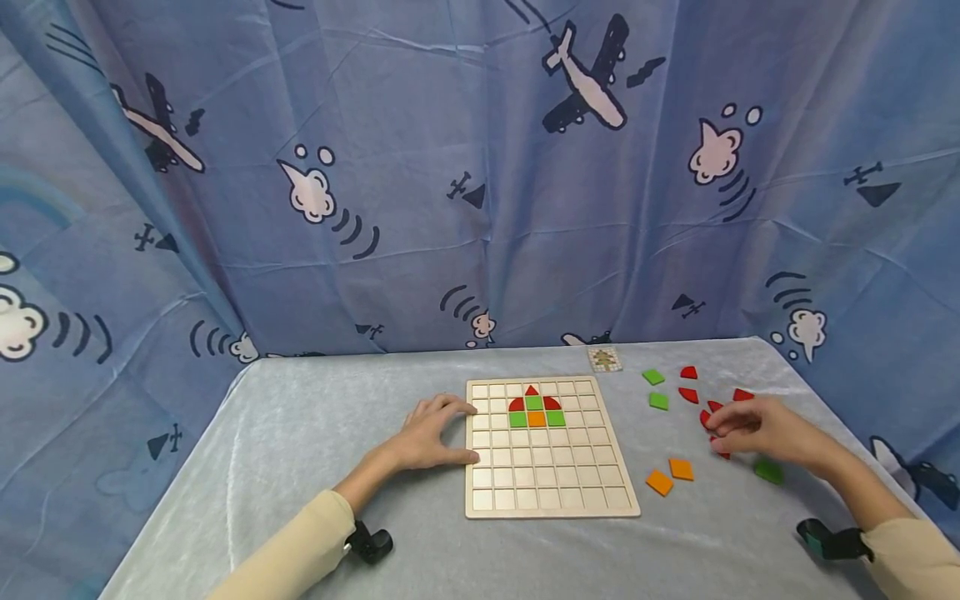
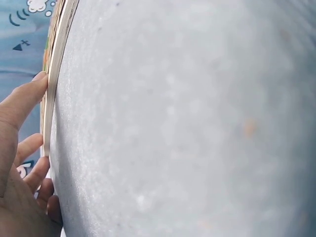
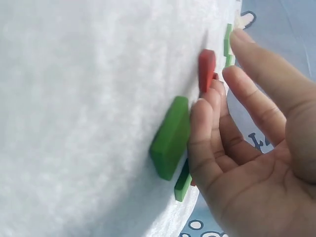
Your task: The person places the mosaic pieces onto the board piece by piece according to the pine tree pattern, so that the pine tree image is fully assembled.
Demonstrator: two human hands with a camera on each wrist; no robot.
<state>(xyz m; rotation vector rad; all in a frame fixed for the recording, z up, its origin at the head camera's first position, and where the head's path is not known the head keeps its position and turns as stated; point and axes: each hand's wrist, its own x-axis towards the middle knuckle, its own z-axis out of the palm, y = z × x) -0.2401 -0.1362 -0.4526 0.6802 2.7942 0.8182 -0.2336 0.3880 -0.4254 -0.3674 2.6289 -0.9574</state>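
Observation:
A pale wooden grid board (image 1: 555, 479) lies mid-table. Near its top sit green squares (image 1: 556, 418), an orange square (image 1: 537, 419), red quarter-round pieces (image 1: 552, 403) and a red triangle (image 1: 532, 390). My left hand (image 1: 426, 435) touches the board's left edge with thumb and fingertips spread apart. To the right, my right hand (image 1: 776, 429) hovers at loose red pieces (image 1: 688, 396), thumb and index finger apart with nothing seen between them. In the right wrist view, a green piece (image 3: 170, 140) and a red piece (image 3: 206, 70) lie beside the fingers; some pieces are partly hidden.
Two loose orange squares (image 1: 681, 469) lie right of the board, with green squares (image 1: 658, 402) farther back. A small patterned card (image 1: 604, 359) rests at the table's far edge. A blue printed curtain (image 1: 480, 183) stands behind the grey cloth-covered table (image 1: 300, 433).

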